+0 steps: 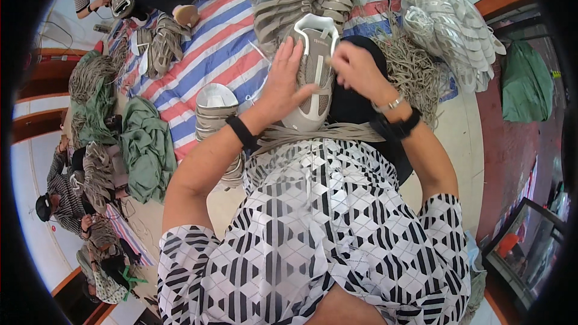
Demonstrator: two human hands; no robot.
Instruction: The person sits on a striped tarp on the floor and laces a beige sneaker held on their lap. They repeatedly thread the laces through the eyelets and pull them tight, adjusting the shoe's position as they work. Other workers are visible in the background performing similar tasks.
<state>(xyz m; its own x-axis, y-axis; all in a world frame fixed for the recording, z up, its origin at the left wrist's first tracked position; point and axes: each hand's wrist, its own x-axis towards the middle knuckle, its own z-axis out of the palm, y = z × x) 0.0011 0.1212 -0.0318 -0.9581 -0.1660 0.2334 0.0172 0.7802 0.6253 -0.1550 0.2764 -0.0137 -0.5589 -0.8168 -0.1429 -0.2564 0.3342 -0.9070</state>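
Head view: beige shoe (318, 72) lies between both hands (280, 86)

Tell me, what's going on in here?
A person has a beige shoe upper in front of them, toe end nearest. The left-hand grip is spread along its left side. The right-hand grip is curled by its right edge; whether it pinches anything is unclear. Loose cords lie near the toe. More uppers are heaped beyond, on a striped sheet.
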